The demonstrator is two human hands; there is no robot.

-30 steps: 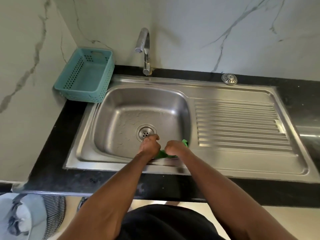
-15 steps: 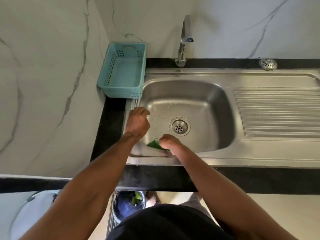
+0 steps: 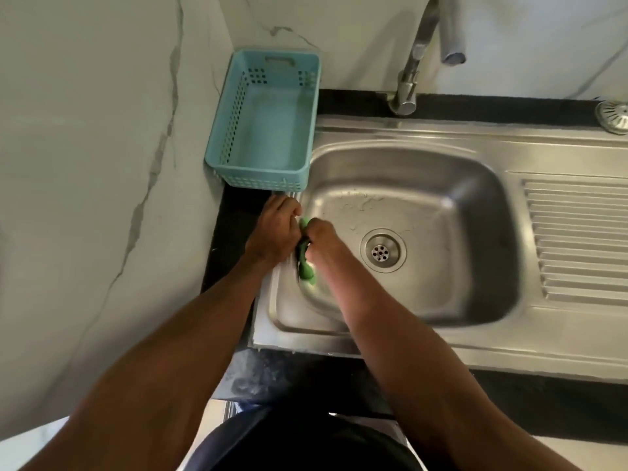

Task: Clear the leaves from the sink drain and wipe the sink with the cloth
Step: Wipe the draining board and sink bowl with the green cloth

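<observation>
Leaves (image 3: 307,266) — a green bunch at the left wall of the steel sink (image 3: 424,338) — sit pinched between both of a person's hands. The left hand (image 3: 275,232) curls its fingers over the upper end at the sink's left rim, while the right hand (image 3: 321,241), just beside it and partly over the bunch, grips the same green mass, whose lower end trails down beneath the two fists onto the sloping wall. Whether this green material is leaf or cloth cannot be settled from the blurred view.

Done well, the step seems to call for gathering the whole bunch into one firm hold before lifting, keeping it compact so no scrap drops back toward the drain (image 3: 384,250), which lies to the right of the grip and already looks free of debris. A lift straight up and over the near rim would probably be cleanest — the basin floor beyond the hands shows water beads, so loose bits could cling there.

Compared with half a second earlier, the left hand has come off the bare rim and closed on the green bunch, and both fists now meet. Beyond the grip stands a turquoise basket (image 3: 265,130), and farther back and right the tap (image 3: 413,79); a loose strainer (image 3: 616,115) rests at the far right edge.
</observation>
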